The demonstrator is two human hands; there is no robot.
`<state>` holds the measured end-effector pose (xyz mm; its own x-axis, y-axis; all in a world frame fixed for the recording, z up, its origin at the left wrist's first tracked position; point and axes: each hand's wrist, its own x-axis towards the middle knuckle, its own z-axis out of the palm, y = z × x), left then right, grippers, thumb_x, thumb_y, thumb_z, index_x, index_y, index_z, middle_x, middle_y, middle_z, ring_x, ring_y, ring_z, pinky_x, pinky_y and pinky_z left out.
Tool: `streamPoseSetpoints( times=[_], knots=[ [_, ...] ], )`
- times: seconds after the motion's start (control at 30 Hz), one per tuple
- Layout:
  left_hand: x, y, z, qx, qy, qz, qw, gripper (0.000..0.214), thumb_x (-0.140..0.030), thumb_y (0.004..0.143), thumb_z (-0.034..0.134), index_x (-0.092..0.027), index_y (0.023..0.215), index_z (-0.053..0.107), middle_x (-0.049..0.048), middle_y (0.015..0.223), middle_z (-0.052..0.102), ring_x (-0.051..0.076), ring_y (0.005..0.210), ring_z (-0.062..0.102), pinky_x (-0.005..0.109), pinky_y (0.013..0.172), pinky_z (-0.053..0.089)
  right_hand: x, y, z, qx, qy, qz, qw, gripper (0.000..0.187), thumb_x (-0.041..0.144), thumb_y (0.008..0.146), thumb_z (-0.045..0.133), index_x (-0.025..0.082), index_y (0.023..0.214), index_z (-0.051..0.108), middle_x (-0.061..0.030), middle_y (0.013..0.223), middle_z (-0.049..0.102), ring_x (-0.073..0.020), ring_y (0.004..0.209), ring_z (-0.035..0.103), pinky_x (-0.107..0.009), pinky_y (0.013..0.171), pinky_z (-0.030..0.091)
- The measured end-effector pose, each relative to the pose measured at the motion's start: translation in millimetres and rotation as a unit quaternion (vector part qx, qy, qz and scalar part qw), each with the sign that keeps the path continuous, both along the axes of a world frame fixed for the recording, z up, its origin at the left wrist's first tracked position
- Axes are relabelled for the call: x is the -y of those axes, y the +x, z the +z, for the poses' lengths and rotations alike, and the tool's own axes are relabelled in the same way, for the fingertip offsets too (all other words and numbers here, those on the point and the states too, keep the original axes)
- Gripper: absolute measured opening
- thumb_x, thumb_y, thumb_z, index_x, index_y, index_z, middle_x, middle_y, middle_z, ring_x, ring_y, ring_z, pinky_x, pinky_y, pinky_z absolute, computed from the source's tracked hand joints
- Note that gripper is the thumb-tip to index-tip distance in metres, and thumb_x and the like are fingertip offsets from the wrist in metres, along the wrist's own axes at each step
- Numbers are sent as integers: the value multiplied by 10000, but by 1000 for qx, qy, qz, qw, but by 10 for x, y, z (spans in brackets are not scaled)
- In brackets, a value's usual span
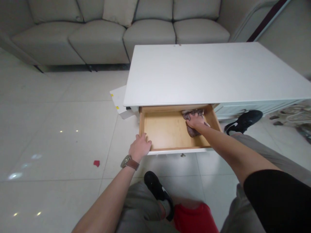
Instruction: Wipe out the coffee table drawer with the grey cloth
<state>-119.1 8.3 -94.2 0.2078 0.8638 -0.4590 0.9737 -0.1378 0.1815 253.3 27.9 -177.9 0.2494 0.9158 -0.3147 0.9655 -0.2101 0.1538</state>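
A wooden drawer [165,129] with a white front stands pulled out of a white coffee table [209,74]. My left hand [140,147], with a watch on its wrist, is closed over the drawer's front left corner. Inside the drawer, towards its right side, my right hand [195,121] grips a bunched brown-grey cloth [193,132]. Part of the cloth is hidden under that hand and forearm. A small round knob [183,155] sticks out from the drawer front.
A grey sofa [99,38] stands behind the table. A white box [120,100] lies by the table's left end. On the tiled floor are a small red scrap [96,163] and, between my legs, a red object [195,220]. My black shoes [156,187] flank the drawer.
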Motion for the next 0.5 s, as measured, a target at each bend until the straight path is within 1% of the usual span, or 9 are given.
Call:
streamPoseSetpoints(
  times=[0.1, 0.17, 0.23, 0.37, 0.43, 0.5],
  knots=[
    [-12, -2, -7, 1, -1, -2, 1000, 538, -454, 959, 373, -257, 1456, 436, 164, 1280, 556, 340, 1020, 697, 445, 832, 524, -205, -415, -25, 1, 13, -13, 1000, 593, 528, 976, 393, 199, 1454, 515, -259, 1364, 531, -352, 1113, 594, -460, 866, 457],
    [-21, -2, -17, 0, 2, -1, 1000, 545, -467, 961, 367, -258, 1460, 429, 164, 1278, 559, 341, 1012, 698, 445, 824, 525, -310, -746, -38, -19, 12, 27, 999, 577, 565, 952, 431, 272, 1442, 515, -202, 1420, 502, -351, 1156, 572, -454, 913, 444],
    [-27, 2, -24, -2, 5, 2, 1000, 547, -472, 958, 365, -261, 1459, 429, 164, 1277, 562, 342, 1005, 700, 443, 811, 526, -384, -1110, -48, -53, 6, 90, 994, 585, 544, 953, 437, 272, 1470, 473, -201, 1464, 461, -365, 1198, 539, -477, 945, 426],
    [-33, 14, -25, -5, 9, 2, 1000, 550, -470, 948, 375, -260, 1452, 438, 168, 1270, 567, 351, 1001, 702, 447, 795, 526, -451, -1789, -58, -106, 11, 168, 980, 585, 506, 938, 491, 277, 1475, 459, -188, 1454, 461, -378, 1199, 516, -492, 920, 440],
    [-36, 15, -25, -6, 8, 2, 1000, 543, -468, 942, 386, -260, 1440, 449, 165, 1258, 571, 354, 999, 702, 449, 793, 525, -470, -2011, -61, -126, 14, 217, 968, 552, 495, 930, 520, 281, 1439, 501, -171, 1441, 473, -372, 1186, 519, -488, 914, 448],
    [-40, 12, -28, -7, 8, 1, 1000, 523, -465, 939, 391, -264, 1416, 467, 159, 1246, 575, 351, 995, 704, 444, 792, 524, -497, -2117, -63, -141, 18, 261, 955, 499, 474, 938, 522, 275, 1394, 547, -160, 1443, 474, -360, 1177, 524, -488, 927, 446]
  ],
)
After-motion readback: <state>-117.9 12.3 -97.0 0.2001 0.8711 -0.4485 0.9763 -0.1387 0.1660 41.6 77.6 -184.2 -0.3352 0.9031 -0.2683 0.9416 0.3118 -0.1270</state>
